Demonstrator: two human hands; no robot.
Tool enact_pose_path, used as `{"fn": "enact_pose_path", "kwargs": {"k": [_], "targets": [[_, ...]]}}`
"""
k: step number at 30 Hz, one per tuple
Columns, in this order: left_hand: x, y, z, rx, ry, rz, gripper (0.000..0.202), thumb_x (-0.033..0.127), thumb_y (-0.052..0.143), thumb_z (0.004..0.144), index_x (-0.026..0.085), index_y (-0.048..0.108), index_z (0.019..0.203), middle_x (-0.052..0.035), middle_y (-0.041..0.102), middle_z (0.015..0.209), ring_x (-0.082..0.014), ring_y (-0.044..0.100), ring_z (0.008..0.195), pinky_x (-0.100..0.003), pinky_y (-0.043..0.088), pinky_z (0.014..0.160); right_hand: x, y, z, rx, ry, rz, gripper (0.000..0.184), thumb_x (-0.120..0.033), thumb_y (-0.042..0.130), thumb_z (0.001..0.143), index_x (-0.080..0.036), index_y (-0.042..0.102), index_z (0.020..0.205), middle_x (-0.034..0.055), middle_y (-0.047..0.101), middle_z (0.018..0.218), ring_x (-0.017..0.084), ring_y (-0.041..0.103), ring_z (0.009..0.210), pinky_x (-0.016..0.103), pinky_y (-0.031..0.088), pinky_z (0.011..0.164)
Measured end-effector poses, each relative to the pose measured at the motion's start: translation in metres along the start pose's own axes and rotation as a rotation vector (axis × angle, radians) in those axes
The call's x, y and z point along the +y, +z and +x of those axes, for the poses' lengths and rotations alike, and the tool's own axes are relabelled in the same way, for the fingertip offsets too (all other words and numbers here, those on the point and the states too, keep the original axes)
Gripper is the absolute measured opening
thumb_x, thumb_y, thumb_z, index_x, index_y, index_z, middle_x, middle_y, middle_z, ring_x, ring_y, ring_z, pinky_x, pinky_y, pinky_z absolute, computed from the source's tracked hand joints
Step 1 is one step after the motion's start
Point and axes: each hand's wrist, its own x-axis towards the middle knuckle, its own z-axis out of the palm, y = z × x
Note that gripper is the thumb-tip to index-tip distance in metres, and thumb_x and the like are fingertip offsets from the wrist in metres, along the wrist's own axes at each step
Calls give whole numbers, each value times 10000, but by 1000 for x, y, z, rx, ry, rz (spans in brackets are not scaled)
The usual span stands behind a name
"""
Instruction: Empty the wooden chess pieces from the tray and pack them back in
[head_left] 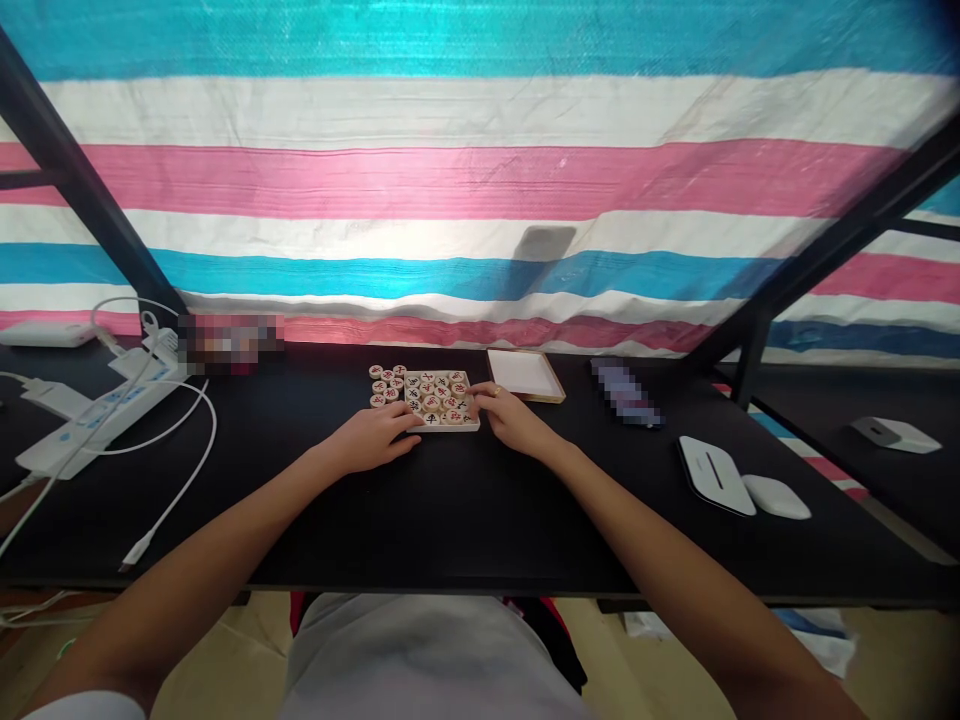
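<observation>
A shallow white box [442, 429] holds round wooden xiangqi pieces [430, 403] marked with red and black characters. More xiangqi pieces [378, 387] sit in a small group on the black table just left of the box. My left hand [375, 432] rests at the box's lower left corner, fingers stretched out over the edge and thumb apart. At the right side of the box, my right hand [510, 418] has its fingers bent together over the rim; whatever lies between the fingertips is hidden. A ring is on this hand.
Behind my right hand lies a box lid [525, 374], inside up. Farther right are a phone [626, 392], a flat white-topped device [716, 475] and a white rounded case [776, 496]. A power strip [97, 415] with white cables [214, 425] lies at left. Striped sheeting [450, 180] hangs behind the table.
</observation>
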Motion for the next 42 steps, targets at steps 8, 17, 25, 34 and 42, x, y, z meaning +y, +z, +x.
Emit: {"fn": "enact_pose_path", "kwargs": {"k": [8,17,25,34,42], "targets": [[1,-1,1,-15,-15,-5,299,359,408,957,221,572,1166,-44,586,1102,-156,601,937,-243,475,777,-4,-3,0,-39,-8,-20,431,68,359,691,-213,649,842,79,519,1231,221,525,1107,448,433,962],[1,-2,0,-19,-13,0,291,349,409,956,227,569,1167,-42,584,1101,-152,601,922,-236,472,757,-9,-5,-1,-33,-60,-31,440,52,377,733,-225,690,870,79,540,1254,232,514,1144,461,433,977],[0,0,1,-9,-3,-7,283,341,423,950,222,572,1159,-43,588,1102,-158,601,935,-240,479,764,-10,-2,-1,-24,-111,-29,436,40,384,775,-219,686,955,92,565,1219,225,539,1137,455,457,971],[0,0,1,5,2,0,271,330,438,948,221,575,1154,-37,591,1096,-159,610,930,-248,485,768,-15,-3,-1,-41,-114,-82,477,49,373,781,-227,676,1026,96,555,1228,230,530,1144,459,465,976],[1,-1,1,18,-1,19,280,330,429,948,216,574,1159,-41,604,1108,-160,617,945,-245,497,778,-19,0,-3,-101,-132,-121,640,62,363,769,-281,570,1269,87,495,1324,238,459,1236,472,446,1007]]}}
